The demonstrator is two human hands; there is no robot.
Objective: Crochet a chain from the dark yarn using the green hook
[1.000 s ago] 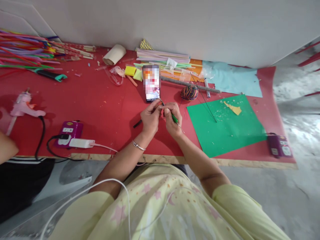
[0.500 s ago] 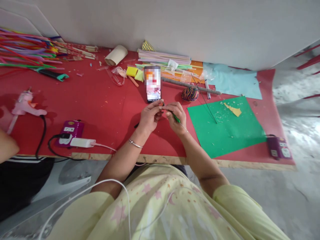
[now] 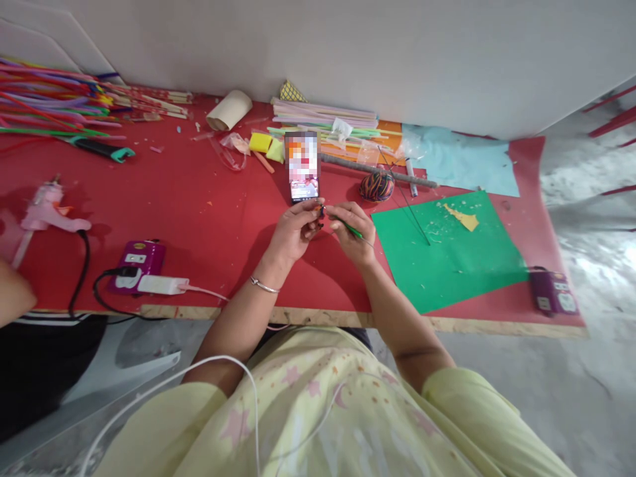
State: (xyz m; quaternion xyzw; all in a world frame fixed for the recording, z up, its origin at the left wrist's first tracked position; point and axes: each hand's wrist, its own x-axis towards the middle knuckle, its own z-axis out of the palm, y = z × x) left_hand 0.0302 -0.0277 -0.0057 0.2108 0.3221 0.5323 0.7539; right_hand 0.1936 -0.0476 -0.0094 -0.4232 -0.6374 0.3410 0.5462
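Note:
My left hand [image 3: 294,230] pinches a small piece of dark multicoloured yarn work [image 3: 320,213] between thumb and fingers. My right hand [image 3: 355,233] is closed round a green-handled crochet hook [image 3: 350,229], whose tip points left at the yarn work. The two hands almost meet over the red table [image 3: 218,225], just below a propped phone [image 3: 303,182] with a lit screen. Right of the phone sits a multicoloured ball of yarn [image 3: 376,187]. Fingers hide most of the yarn work and the hook's tip.
A green sheet [image 3: 447,265] with scraps lies at right. Bundled pipe cleaners [image 3: 44,99], a cardboard tube [image 3: 229,110] and a grey stick [image 3: 377,169] lie along the back. At left are a pink glue gun [image 3: 50,209], a purple power socket [image 3: 139,258] and another person's arm [image 3: 12,295].
My right hand has shifted slightly right, drawing the hook back a little from the yarn work. My left hand stays at nearly the same spot, still pinching.

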